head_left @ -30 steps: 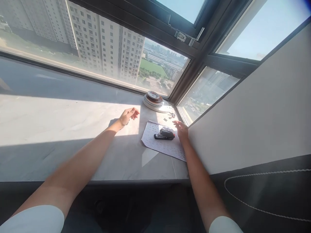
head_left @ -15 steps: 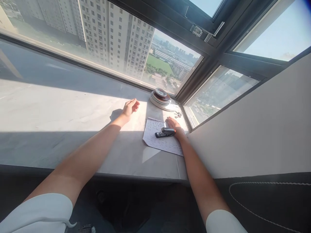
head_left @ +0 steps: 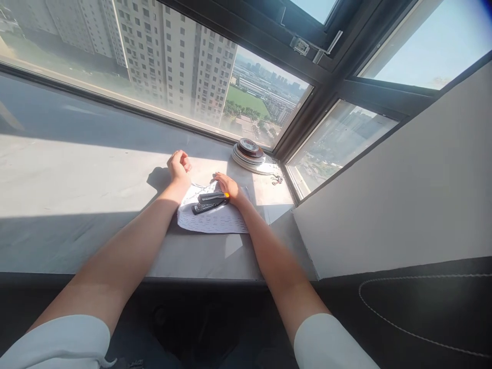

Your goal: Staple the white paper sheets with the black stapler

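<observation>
The stapler [head_left: 210, 203] lies on the written sheets of paper [head_left: 215, 223] on the window sill [head_left: 96, 189], between the person's 2 hands, its top arm lifted off its base and its orange end at the right hand. The left hand [head_left: 180, 166] is loosely curled beside the paper's far left corner, with nothing seen in it. The right hand [head_left: 227, 185] reaches over the paper with fingers stretched out; whether they pinch or merely press a sheet cannot be told.

A likely trouble is that a sideways push from the right hand would skew the sheets or tip the stapler, since it appears to rest loose on them. The far edge already looks ruffled, so the paper could crease if squeezed between the hands. The plates [head_left: 249, 156] and keys [head_left: 277, 180] seem far enough off to be safe.

The paper carries rows of dark marks, too small to read; no brand shows on the stapler
</observation>
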Action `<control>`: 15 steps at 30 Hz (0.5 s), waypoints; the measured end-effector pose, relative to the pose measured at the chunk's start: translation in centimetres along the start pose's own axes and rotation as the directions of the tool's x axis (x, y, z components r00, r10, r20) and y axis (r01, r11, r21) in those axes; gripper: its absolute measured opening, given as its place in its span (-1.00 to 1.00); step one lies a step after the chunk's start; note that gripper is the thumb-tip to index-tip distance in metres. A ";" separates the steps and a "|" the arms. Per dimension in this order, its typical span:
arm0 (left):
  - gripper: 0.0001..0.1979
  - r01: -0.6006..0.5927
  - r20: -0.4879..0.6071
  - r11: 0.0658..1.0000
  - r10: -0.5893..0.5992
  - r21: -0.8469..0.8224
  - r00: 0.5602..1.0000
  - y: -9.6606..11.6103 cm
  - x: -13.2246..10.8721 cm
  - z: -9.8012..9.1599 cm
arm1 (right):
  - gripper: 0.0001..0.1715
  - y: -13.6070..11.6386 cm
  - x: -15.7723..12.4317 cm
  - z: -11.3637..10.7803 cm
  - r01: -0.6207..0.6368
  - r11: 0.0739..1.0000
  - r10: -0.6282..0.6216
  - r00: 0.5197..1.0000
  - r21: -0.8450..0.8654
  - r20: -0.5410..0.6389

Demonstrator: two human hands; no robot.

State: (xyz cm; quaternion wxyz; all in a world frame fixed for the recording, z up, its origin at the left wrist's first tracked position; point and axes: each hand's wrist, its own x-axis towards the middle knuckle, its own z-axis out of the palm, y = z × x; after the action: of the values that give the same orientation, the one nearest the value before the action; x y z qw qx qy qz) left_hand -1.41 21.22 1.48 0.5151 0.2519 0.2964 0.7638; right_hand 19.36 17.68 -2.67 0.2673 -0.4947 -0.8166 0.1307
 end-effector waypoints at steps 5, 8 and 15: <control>-0.71 0.030 -0.013 0.999 -0.030 -0.038 0.999 0.4 0.2 0.0 | -0.51 -0.7 -0.4 -0.7 0.018 0.998 -0.020 0.999 0.058 0.041; -0.65 0.077 0.048 0.994 -0.073 -0.081 0.996 1.1 0.1 0.1 | -0.51 -1.2 -0.7 -0.9 0.016 0.999 -0.019 0.998 0.049 0.062; -0.58 0.092 0.093 0.987 -0.080 -0.128 0.992 2.4 -0.2 0.6 | -0.52 -4.5 1.5 0.7 0.058 0.998 -0.060 0.987 0.021 0.152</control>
State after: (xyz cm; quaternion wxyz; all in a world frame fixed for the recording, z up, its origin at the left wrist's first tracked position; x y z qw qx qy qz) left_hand -2.48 20.41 3.56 0.5757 0.2376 0.2327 0.7470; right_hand 15.11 16.94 -0.62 0.2118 -0.4565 -0.8479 0.1669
